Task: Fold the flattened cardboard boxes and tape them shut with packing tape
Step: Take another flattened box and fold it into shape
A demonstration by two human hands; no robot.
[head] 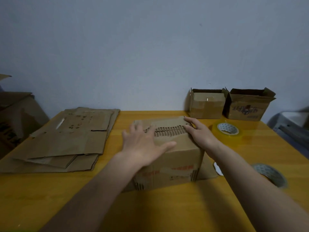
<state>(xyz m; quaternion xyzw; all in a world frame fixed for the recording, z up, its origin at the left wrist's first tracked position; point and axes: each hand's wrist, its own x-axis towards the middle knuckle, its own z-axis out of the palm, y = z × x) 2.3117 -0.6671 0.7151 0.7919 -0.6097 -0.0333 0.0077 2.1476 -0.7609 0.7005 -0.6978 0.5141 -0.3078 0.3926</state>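
A folded-up cardboard box stands in the middle of the yellow table, its top flaps closed and torn along the seam. My left hand lies flat on the left part of the top, fingers spread. My right hand presses flat on the right edge of the top. A stack of flattened cardboard boxes lies to the left. One roll of clear packing tape sits right of the box; a second roll lies near my right forearm.
Two small open cardboard boxes stand against the wall at the back right. More cardboard stands off the table's left edge. A grey object sits beyond the right edge.
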